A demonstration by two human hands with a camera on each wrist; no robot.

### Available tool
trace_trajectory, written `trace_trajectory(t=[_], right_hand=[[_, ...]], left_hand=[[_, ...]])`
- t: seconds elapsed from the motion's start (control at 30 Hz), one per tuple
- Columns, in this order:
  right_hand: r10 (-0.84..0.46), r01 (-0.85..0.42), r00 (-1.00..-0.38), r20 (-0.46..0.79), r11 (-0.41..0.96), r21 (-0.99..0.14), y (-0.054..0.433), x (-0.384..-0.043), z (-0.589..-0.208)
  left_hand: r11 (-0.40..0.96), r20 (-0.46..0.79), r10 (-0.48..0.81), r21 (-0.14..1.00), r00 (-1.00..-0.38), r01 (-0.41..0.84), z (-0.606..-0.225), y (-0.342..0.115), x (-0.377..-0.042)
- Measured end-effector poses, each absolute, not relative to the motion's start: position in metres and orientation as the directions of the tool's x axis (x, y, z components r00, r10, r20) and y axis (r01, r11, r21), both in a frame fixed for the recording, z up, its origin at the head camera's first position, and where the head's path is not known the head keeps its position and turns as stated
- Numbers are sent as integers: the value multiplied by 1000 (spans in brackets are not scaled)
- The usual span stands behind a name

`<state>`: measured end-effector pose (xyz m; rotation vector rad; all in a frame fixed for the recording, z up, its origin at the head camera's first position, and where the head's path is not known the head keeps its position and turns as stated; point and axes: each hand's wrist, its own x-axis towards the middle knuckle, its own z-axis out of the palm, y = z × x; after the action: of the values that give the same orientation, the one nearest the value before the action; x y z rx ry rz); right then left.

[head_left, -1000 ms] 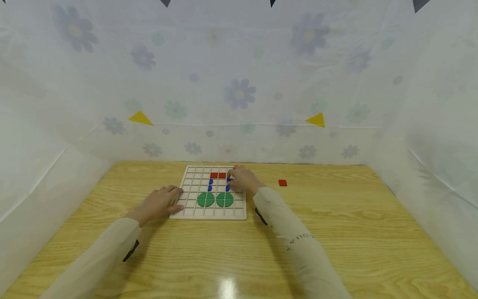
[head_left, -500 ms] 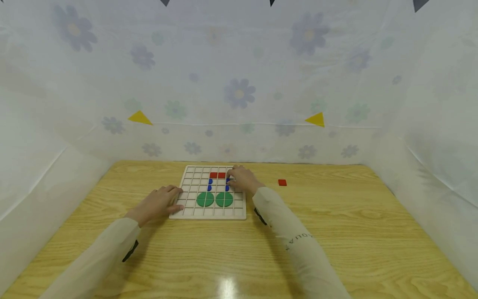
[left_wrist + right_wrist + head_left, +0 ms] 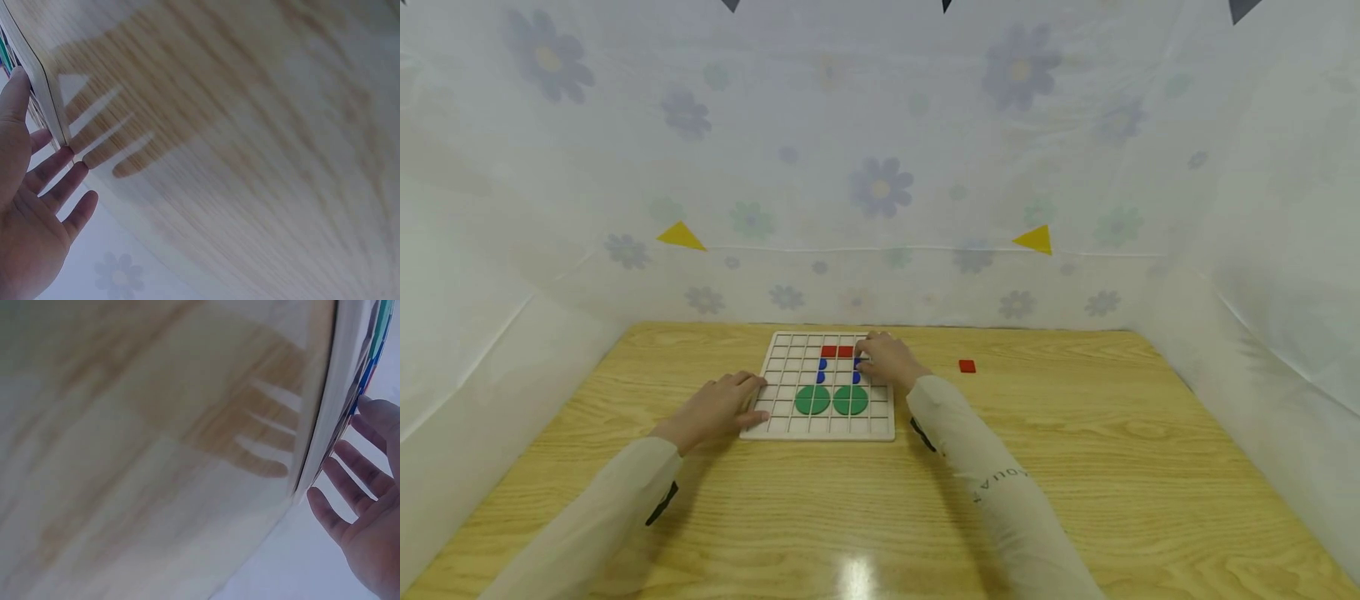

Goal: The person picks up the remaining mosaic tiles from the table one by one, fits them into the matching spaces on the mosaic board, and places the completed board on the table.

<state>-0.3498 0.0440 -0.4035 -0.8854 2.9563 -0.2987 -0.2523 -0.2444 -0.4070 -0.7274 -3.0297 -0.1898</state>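
A white grid board (image 3: pixel 786 404) lies on the table, carrying two green discs (image 3: pixel 812 400), two red squares (image 3: pixel 829 352) in a row above, and several small blue half-round pieces (image 3: pixel 822 377) between. My left hand (image 3: pixel 718 407) rests on the board's left edge, thumb and fingertips spread along it; in the left wrist view the fingers (image 3: pixel 57 181) are nearly straight. At the upper right of the board, my right hand (image 3: pixel 891 360) touches the grid beside the red row, its thumb next to a blue piece. Whatever lies under its fingertips is hidden. Its fingers (image 3: pixel 350 481) look loosely extended.
A loose red square (image 3: pixel 967 367) lies on the wooden table (image 3: pixel 1075 450), right of the right hand. Flower-printed white sheeting (image 3: pixel 880 250) stands behind the table and along both sides, with yellow triangles (image 3: pixel 1036 240) on the back.
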Motion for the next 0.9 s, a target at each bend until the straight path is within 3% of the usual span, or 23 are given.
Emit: trace_trajectory(t=[0.47, 0.9], right_hand=[[-532, -530, -845, 45, 826, -194, 63, -350, -399], [-543, -548, -836, 77, 820, -166, 109, -337, -393]], left_hand=[[884, 43, 452, 108, -891, 454, -406, -244, -253], [885, 46, 452, 106, -891, 454, -406, -244, -252]])
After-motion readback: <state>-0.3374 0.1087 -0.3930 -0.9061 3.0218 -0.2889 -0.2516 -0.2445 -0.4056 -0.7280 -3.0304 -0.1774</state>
